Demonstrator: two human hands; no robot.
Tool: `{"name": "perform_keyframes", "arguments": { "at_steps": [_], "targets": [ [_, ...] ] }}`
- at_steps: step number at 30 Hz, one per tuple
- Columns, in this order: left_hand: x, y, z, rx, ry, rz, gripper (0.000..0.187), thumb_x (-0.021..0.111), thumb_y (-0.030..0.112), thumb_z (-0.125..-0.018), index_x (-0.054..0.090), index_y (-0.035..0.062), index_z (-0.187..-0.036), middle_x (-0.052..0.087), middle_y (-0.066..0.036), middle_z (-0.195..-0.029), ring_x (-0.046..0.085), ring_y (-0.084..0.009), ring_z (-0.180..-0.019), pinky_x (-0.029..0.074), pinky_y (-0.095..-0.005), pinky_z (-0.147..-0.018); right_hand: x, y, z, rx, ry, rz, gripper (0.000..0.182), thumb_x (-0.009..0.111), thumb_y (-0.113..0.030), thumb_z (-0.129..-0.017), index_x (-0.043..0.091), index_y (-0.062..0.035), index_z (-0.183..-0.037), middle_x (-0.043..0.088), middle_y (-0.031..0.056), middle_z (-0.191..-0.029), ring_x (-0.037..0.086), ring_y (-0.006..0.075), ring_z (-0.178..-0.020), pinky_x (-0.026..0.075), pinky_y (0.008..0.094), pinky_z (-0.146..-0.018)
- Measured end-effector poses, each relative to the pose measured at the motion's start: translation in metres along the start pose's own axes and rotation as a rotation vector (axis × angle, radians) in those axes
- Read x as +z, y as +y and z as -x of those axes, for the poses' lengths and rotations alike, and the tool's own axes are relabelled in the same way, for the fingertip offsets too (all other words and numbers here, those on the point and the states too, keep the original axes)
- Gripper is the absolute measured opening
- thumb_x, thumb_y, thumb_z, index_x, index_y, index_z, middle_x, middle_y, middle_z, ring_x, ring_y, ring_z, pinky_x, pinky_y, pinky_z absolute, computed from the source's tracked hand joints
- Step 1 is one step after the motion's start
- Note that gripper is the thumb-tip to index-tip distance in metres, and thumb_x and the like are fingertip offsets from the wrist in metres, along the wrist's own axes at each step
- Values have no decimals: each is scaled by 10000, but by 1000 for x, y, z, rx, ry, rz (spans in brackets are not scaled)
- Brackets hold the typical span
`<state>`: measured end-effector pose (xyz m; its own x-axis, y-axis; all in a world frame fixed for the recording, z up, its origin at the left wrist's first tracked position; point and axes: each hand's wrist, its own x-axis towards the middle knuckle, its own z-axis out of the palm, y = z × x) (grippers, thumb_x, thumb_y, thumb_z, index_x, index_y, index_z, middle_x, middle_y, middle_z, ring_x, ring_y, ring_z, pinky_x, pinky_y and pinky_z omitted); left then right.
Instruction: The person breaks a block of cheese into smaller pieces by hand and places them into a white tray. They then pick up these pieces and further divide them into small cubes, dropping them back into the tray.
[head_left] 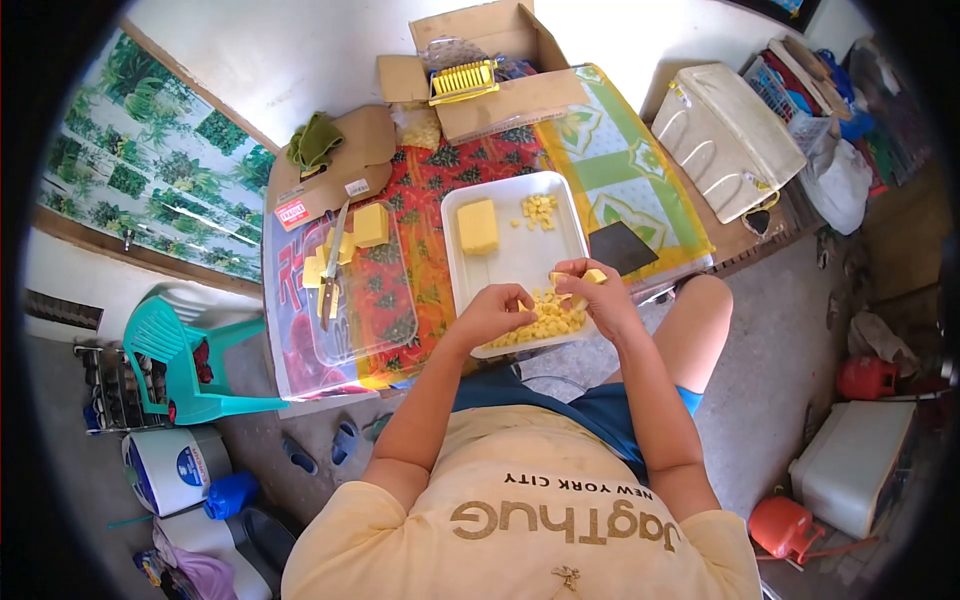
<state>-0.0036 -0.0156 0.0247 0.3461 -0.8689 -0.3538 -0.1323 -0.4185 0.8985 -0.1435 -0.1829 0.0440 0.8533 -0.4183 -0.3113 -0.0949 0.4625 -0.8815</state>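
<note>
A white tray (515, 184) on the table holds a large yellow block (478, 227), a small group of yellow cubes (539, 212) and a bigger heap of cubes (548, 318) at its near end. My right hand (597, 292) grips yellow pieces between its fingers over the tray's near right side. Over the heap's left edge is my left hand (497, 312), fingers curled together; whatever they hold is too small to name. Left of the tray, a knife (333, 262) lies across yellow blocks (370, 226) on a clear tray (382, 345).
An open cardboard box (510, 118) with a yellow slotted item stands at the table's back. A dark flat square (622, 248) lies right of the tray. A green cloth (315, 141) rests on cardboard at the back left. A teal chair (165, 335) stands left, a cooler (725, 140) right.
</note>
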Motion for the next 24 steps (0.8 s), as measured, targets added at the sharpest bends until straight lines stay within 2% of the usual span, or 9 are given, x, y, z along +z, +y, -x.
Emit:
{"name": "perform_keyframes", "arguments": {
  "at_steps": [5, 8, 11, 14, 20, 24],
  "targets": [
    [5, -4, 6, -39, -10, -262, 265, 736, 172, -763, 683, 38, -986, 551, -8, -629, 502, -75, -588, 399, -257, -531, 3, -2, 3, 20, 10, -34, 249, 667, -19, -797, 623, 39, -1035, 597, 65, -907, 621, 147, -808, 498, 274, -649],
    [2, -7, 7, 26, -20, -278, 279, 713, 215, -813, 679, 27, -1016, 572, 8, -662, 508, -85, -601, 410, -263, -545, 2, -1, 3, 13, 4, 8, 242, 667, -16, -789, 629, 35, -1022, 598, 66, -917, 620, 145, -809, 497, 270, -651],
    [7, -15, 0, 37, 84, 182, 277, 673, 251, -875, 665, 16, -1022, 584, 35, -714, 494, -54, -619, 385, -230, -539, 2, -1, 3, -1, -6, 24, 232, 668, -19, -785, 632, 28, -1010, 600, 63, -911, 622, 143, -812, 497, 268, -653],
    [3, 20, 9, 17, 101, 365, 275, 642, 263, -913, 651, 15, -1031, 591, 52, -765, 469, -16, -630, 344, -191, -528, 4, 2, 3, -10, -11, 22, 235, 682, -33, -775, 638, 26, -997, 600, 42, -845, 623, 132, -787, 503, 261, -646],
    [9, 19, 0, 126, 102, 393, 241, 654, 249, -904, 647, 33, -1010, 571, 56, -741, 430, 6, -607, 310, -174, -508, 13, 1, 5, -1, -31, -8, 220, 682, -39, -780, 639, 33, -983, 607, 41, -818, 624, 129, -758, 509, 257, -648],
    [9, 27, 3, 104, 90, 443, 223, 667, 228, -893, 650, 35, -1004, 547, 57, -706, 415, -1, -575, 302, -177, -484, 9, 3, 3, 6, -57, -26, 214, 679, -37, -781, 640, 34, -978, 609, 42, -811, 624, 129, -760, 511, 259, -651]
  ]
}}
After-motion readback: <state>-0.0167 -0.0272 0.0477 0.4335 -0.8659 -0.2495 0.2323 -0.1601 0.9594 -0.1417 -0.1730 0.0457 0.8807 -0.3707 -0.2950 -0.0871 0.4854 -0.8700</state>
